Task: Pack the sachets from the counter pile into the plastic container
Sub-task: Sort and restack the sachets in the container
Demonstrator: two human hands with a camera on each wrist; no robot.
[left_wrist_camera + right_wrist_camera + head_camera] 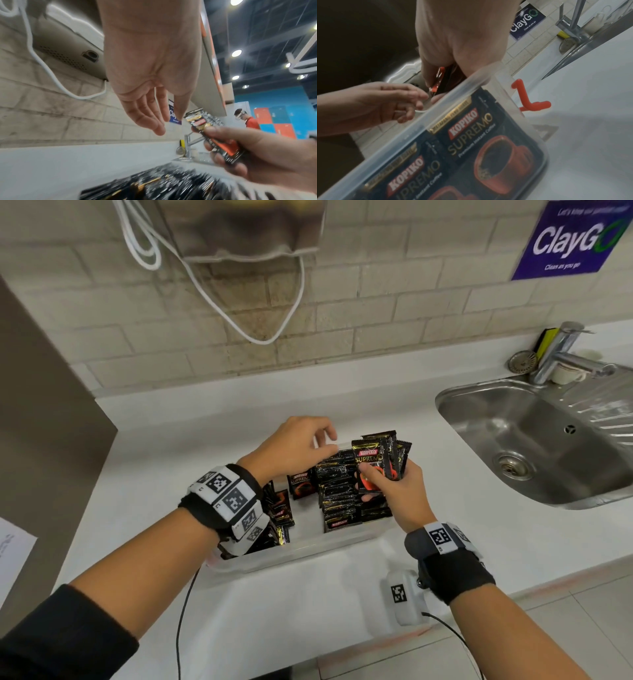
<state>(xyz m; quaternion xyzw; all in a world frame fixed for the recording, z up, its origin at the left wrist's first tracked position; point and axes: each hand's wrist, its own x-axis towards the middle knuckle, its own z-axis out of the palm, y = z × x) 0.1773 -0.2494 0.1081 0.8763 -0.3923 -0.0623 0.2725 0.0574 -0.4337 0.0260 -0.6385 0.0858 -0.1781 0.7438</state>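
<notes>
Two bare forearms with tagged wristbands fill the lower half of the head view, reaching over a white worktop (462, 508). At the centre of the frame, a clear plastic container (308, 553) is seen on the worktop, holding rows of black Kopiko Supremo sachets (337, 491) packed on edge, with a few more loose at its left end. Just right of centre, a small bundle of sachets (380, 460) is held upright above the container's far right corner by the right hand (394, 491), its grip clamped on the bundle with the thumb pressed across the front. Left of that, the left hand (294, 450) is held over the container's far edge, its grip apart, fingers loosely bent and holding nothing; in the left wrist view the fingers are seen relaxed and spread. At the right of the frame, a steel sink (534, 440) with a tap (565, 354) is set into the worktop. At the upper right, a blue ClayGo sign (575, 237) is fixed to the tiled wall.
</notes>
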